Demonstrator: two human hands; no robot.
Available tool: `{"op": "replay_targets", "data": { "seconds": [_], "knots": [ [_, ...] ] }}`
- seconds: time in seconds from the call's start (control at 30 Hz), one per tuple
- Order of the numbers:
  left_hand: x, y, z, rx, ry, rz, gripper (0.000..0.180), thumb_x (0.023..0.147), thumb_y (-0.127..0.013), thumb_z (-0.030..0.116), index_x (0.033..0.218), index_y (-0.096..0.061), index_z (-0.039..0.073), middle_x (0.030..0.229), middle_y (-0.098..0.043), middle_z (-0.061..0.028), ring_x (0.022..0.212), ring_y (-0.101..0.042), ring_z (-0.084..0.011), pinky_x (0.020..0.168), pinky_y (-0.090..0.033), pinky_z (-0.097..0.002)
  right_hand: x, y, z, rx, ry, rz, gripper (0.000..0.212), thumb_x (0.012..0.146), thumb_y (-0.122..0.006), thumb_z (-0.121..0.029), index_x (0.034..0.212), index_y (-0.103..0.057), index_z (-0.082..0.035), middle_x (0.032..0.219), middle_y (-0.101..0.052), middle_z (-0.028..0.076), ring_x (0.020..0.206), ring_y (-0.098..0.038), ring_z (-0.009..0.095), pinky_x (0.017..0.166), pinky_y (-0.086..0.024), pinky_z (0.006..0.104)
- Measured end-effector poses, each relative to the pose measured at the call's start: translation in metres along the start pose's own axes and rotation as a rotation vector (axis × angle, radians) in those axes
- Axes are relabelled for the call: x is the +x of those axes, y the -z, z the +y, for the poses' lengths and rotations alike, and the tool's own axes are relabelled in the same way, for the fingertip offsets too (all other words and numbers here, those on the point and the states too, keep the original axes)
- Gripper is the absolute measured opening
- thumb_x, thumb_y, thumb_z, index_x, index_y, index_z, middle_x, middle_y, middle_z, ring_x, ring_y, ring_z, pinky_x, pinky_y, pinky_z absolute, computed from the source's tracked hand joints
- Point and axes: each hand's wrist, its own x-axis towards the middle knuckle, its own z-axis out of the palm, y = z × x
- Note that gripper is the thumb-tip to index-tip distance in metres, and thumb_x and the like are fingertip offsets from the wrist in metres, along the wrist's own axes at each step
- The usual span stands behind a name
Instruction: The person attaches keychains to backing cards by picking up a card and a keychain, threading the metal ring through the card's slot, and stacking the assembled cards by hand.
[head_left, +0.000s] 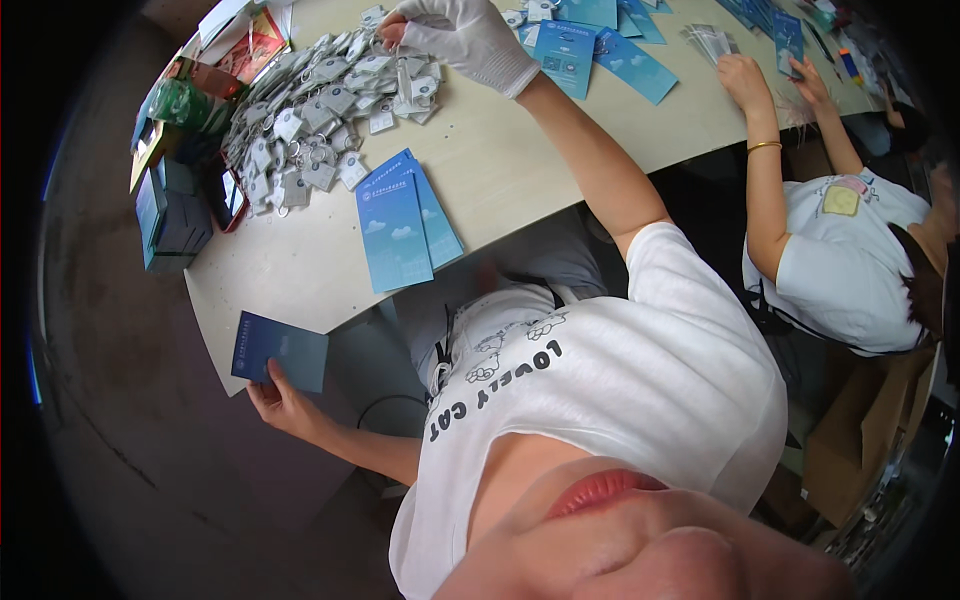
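Note:
At the table's near left corner, my left hand [285,402] pinches a dark-blue folded card [283,350], thumb on its face. My right hand [465,42], in a white glove with bare fingertips, reaches over the far end of a heap of small white-and-grey tags with metal rings [320,110]. Its fingers are closed together; a pale narrow piece hangs just below them, but I cannot make out what they hold. Between my hands, two overlapping blue cards with a cloud print [395,230] lie by the table's front edge.
A stack of dark-blue cards [178,225] stands at the left edge beside a phone [230,198] and a green plastic-wrapped thing [178,103]. More blue cards [635,65] lie at the back. To the right, a co-worker's hands [747,84] handle a blue card [788,42].

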Motion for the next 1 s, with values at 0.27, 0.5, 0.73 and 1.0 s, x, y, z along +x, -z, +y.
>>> {"op": "replay_targets", "data": {
  "seconds": [0.27, 0.5, 0.73, 1.0],
  "knots": [
    [-0.008, -0.171, 0.1, -0.686, -0.267, -0.328, 0.016, 0.09, -0.059, -0.002, 0.106, -0.06, -0.004, 0.098, -0.065, -0.0055, 0.088, -0.057, -0.0068, 0.077, -0.043, -0.0199, -0.053, -0.043, -0.039, -0.394, 0.343, 0.086, 0.017, 0.088, -0.067, -0.018, 0.097, -0.065, -0.004, 0.115, -0.061, 0.009, 0.107, -0.057, 0.014, 0.091, -0.044, 0.0269],
    [-0.026, -0.2, 0.108, -0.828, -0.146, -0.489, 0.013, 0.085, -0.067, -0.002, 0.097, -0.061, -0.003, 0.09, -0.066, -0.0029, 0.084, -0.057, -0.0054, 0.075, -0.043, -0.0186, -0.082, -0.07, -0.033, 0.075, -0.11, 0.331, 0.013, 0.085, -0.069, -0.012, 0.092, -0.064, -0.003, 0.097, -0.064, 0.003, 0.078, -0.057, 0.008, 0.075, -0.047, 0.0243],
    [-0.004, -0.194, 0.084, -0.591, -0.225, -0.386, 0.011, 0.09, -0.064, 0.006, 0.098, -0.059, -0.001, 0.082, -0.06, 0.0, 0.072, -0.051, -0.0052, 0.066, -0.041, -0.0202, -0.078, -0.074, -0.016, 0.044, -0.071, 0.445, 0.013, 0.086, -0.07, -0.012, 0.094, -0.065, -0.002, 0.085, -0.065, -0.001, 0.077, -0.056, 0.004, 0.072, -0.046, 0.0192],
    [0.023, -0.171, 0.035, 0.436, -0.47, -0.145, 0.052, 0.089, -0.06, 0.009, 0.134, -0.038, -0.004, 0.117, -0.053, -0.0257, 0.11, -0.052, -0.0336, 0.097, -0.039, -0.0414, -0.072, -0.073, -0.019, 0.141, -0.159, 0.433, 0.014, 0.086, -0.07, -0.013, 0.094, -0.066, -0.003, 0.087, -0.067, 0.001, 0.08, -0.059, 0.005, 0.073, -0.046, 0.0187]
  ]
}}
